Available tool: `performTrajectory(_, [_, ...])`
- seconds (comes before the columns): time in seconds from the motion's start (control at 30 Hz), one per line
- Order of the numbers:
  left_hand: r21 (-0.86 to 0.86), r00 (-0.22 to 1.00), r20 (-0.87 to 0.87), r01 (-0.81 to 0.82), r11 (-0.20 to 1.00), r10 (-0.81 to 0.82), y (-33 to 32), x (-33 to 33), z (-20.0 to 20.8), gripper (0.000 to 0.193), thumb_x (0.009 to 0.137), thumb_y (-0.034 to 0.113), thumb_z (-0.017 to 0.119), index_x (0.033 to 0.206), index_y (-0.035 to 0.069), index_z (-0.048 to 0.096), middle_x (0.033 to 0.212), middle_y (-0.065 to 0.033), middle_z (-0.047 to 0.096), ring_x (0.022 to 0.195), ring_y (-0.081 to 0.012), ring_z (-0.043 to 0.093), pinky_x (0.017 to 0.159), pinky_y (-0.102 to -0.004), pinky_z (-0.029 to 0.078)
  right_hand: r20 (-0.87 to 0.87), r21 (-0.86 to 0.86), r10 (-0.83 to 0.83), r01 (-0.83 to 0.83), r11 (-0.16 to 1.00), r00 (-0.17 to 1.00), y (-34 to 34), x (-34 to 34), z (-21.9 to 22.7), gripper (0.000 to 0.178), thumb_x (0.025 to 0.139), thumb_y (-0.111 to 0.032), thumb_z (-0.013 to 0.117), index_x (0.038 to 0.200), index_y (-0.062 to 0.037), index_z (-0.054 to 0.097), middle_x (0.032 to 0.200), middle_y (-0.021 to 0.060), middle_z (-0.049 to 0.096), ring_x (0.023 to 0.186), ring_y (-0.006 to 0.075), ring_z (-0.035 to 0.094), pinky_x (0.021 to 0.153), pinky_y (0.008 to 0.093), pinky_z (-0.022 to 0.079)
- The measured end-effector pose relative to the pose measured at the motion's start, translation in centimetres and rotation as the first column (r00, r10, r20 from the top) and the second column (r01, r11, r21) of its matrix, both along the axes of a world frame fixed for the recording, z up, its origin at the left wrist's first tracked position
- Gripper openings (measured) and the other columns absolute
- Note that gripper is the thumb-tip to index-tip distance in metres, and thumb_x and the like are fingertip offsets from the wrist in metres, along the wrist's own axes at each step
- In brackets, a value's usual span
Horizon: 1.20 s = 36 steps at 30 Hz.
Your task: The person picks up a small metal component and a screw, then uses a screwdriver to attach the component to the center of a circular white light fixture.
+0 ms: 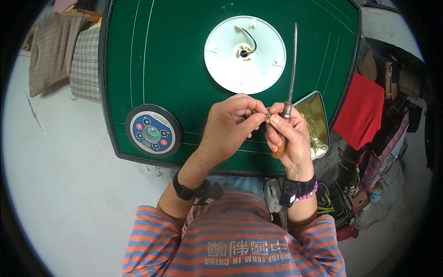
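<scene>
Between the fingertips of both hands is a small round metal piece, too small to tell its exact kind. My left hand pinches it from the left with thumb and forefinger. Thumb and forefinger of my right hand meet it from the other side. That same hand also grips a long screwdriver by its wooden handle, the shaft pointing away from me. Beyond the hands lies a white round lamp base, hollow side up, with a black wire and small brass fittings at its centre.
A gold-lined tin holding small metal parts sits just right of my right hand. A round control panel with buttons rests at the table's near left. Cushioned chairs stand left of the green table; a red cloth hangs at right.
</scene>
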<state>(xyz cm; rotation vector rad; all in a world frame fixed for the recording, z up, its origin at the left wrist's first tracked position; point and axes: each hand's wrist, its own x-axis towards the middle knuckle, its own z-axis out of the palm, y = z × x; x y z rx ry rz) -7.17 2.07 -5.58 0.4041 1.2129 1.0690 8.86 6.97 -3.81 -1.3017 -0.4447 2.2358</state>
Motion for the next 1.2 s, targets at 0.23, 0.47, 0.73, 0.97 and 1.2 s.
performTrajectory(0.23, [0.017,0.999,-0.040,0.003,1.000,-0.002,-0.2,0.0,0.8,0.007,0.088,-0.004,0.064,0.094,-0.006,0.066,0.095,-0.0063,0.064,0.073,-0.0065,0.060,0.057,-0.0186,0.049,0.270,0.196,0.091,-0.147,0.970,0.959,-0.2,0.0,1.7,0.017,0.089,0.001,0.067,0.105,0.0041,0.064,0.075,0.0042,0.063,0.053,0.0067,0.055,0.045,0.0197,0.043])
performTrajectory(0.47, [0.078,0.971,-0.227,0.094,0.993,-0.074,-0.6,-0.2,1.1,0.005,0.087,-0.003,0.065,0.091,-0.004,0.068,0.094,-0.0063,0.065,0.075,-0.0072,0.061,0.060,-0.0183,0.050,0.454,0.301,0.155,-0.314,0.900,0.878,0.0,-0.2,2.8,0.016,0.086,0.002,0.071,0.101,0.0024,0.068,0.075,0.0013,0.064,0.054,0.0045,0.056,0.047,0.0176,0.043])
performTrajectory(0.73, [0.100,0.936,-0.329,0.165,0.981,-0.124,-0.6,0.1,1.6,0.005,0.084,-0.003,0.068,0.088,-0.004,0.067,0.093,-0.0062,0.065,0.080,-0.0089,0.063,0.066,-0.0195,0.051,0.505,0.275,0.181,-0.355,0.893,0.844,-0.3,0.6,2.9,0.014,0.085,0.001,0.071,0.099,0.0026,0.069,0.076,0.0013,0.066,0.055,0.0043,0.057,0.048,0.0175,0.045])
performTrajectory(0.97, [0.088,0.975,-0.196,0.119,0.989,-0.100,-0.8,0.4,1.5,0.013,0.081,-0.004,0.070,0.094,-0.003,0.067,0.098,-0.0058,0.065,0.084,-0.0092,0.063,0.069,-0.0201,0.055,0.468,0.262,0.159,-0.309,0.914,0.869,-0.9,0.8,2.5,0.012,0.087,0.001,0.070,0.098,0.0030,0.069,0.074,0.0015,0.065,0.055,0.0050,0.058,0.049,0.0177,0.045])
performTrajectory(1.2, [0.095,0.978,-0.172,0.132,0.987,-0.114,-0.9,1.0,0.4,0.013,0.081,-0.005,0.070,0.094,-0.003,0.068,0.098,-0.0058,0.066,0.083,-0.0084,0.063,0.067,-0.0198,0.054,0.515,0.302,0.147,-0.339,0.891,0.845,-1.0,1.3,2.1,0.010,0.086,0.002,0.070,0.096,0.0031,0.069,0.083,0.0036,0.066,0.061,0.0056,0.059,0.051,0.0176,0.046])
